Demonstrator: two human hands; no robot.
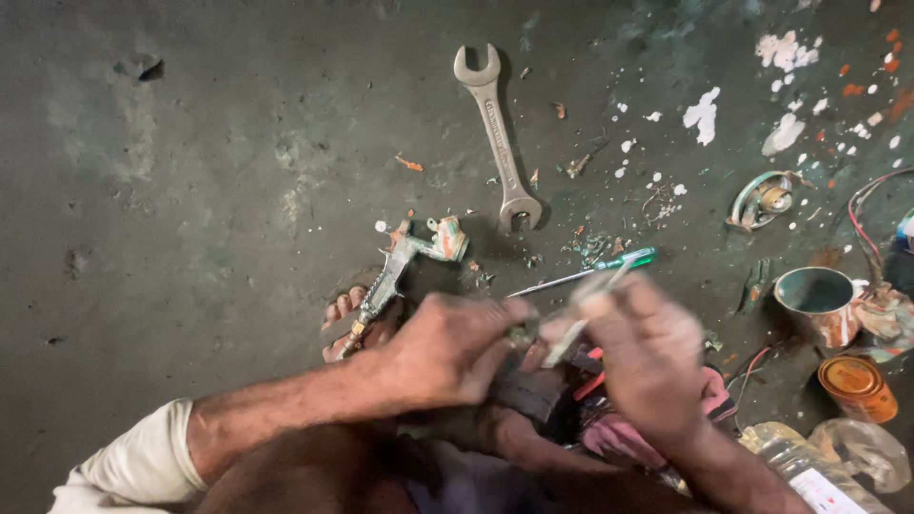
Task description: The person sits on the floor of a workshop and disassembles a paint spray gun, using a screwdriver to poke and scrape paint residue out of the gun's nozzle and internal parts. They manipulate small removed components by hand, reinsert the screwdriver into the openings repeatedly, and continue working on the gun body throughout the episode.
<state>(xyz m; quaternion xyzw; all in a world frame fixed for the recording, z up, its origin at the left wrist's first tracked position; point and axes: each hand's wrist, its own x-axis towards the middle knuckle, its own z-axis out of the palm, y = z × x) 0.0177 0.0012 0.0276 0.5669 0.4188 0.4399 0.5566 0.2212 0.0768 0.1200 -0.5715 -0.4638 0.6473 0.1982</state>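
The open-ended wrench [497,133] lies flat on the dark concrete floor [209,171] and serves as landmark. Below it and slightly to its left, the left hand [447,347] is curled shut around a small part that its own fingers hide. Below and to the wrench's right, the right hand [647,357] is motion-blurred; it seems to pinch a thin pale tool [583,319], though the grip is hard to make out. A paint-crusted spray gun [405,262] rests left of the wrench's lower jaw. A green-handled screwdriver [595,270] lies to its lower right. Far right, a tin cup [817,303] stands, and a clear plastic bottle [809,471] is cut off by the frame's bottom edge.
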